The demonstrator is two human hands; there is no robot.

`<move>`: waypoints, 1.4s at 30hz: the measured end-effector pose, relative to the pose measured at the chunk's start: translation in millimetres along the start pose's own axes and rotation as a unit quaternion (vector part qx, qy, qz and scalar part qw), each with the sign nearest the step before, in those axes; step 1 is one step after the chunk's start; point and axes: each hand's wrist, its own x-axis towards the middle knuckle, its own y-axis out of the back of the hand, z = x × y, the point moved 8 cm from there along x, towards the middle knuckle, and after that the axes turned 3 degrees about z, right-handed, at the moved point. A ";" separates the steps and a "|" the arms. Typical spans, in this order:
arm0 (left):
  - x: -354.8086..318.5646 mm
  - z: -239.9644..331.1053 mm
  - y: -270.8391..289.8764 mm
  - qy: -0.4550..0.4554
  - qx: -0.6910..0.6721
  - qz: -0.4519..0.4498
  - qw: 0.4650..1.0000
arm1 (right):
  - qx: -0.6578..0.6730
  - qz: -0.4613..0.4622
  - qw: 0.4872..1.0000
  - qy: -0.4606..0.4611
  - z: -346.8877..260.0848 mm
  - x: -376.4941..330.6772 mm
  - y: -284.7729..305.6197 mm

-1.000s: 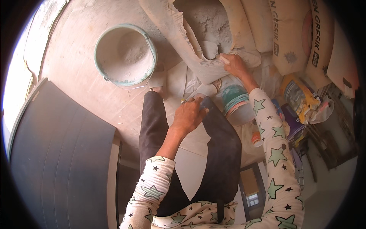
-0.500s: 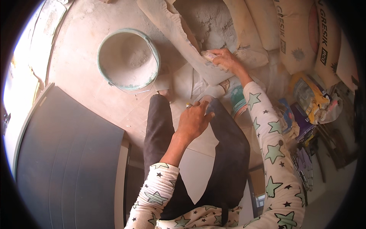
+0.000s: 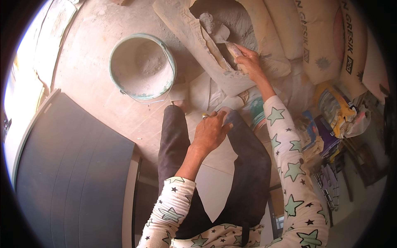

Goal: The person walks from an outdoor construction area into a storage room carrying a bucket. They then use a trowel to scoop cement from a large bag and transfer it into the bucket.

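Right hand (image 3: 249, 62) has pushed its scoop (image 3: 225, 39) deeper into sack (image 3: 215, 62).

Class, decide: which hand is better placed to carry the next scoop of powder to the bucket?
Right. The right hand grips the trowel inside the open sack; the left hand rests empty above the knees.

We see bare floor (image 3: 99, 78) open to the left of the bucket (image 3: 142, 66), which stands just beside the torn sack (image 3: 198, 45). Stacked sacks (image 3: 314, 45) wall off the far right, and clutter of packets (image 3: 335, 111) crowds the right side. A dark panel (image 3: 70, 165) blocks the lower left. Our knees fill the middle.
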 end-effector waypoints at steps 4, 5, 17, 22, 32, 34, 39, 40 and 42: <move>4.3 -3.1 0.1 -0.002 -0.008 0.004 1.000 | -0.027 0.024 0.999 0.014 -7.7 -7.7 20.8; 5.8 -6.0 -0.6 -0.005 -0.013 0.006 1.000 | -0.036 0.025 0.999 0.015 -9.9 -12.0 24.8; -1.5 -6.0 -7.7 0.003 -0.045 0.003 0.999 | -0.116 -0.123 0.984 0.047 -75.0 -99.3 -41.1; -3.8 -11.7 -11.3 -0.003 -0.045 0.021 0.999 | -0.301 -0.143 0.915 0.229 -104.4 -110.0 -123.6; -0.8 -9.5 -15.8 -0.010 -0.041 -0.026 0.999 | -0.621 -0.089 0.640 0.444 -87.8 -107.6 -238.1; -2.6 -9.7 -12.0 -0.001 -0.057 -0.021 0.998 | -0.603 -0.060 0.667 0.434 -89.3 -107.0 -233.7; -9.9 -18.0 -3.3 -0.005 -0.057 0.038 0.998 | -0.489 -0.054 0.815 0.306 -97.9 -120.4 -168.5; -3.1 -9.9 -12.6 -0.022 -0.065 0.041 0.997 | -0.475 -0.034 0.829 0.293 -100.9 -124.6 -132.4; -5.0 -10.7 -5.8 -0.023 -0.056 0.030 0.998 | -0.437 0.006 0.857 0.272 -115.7 -129.4 -91.2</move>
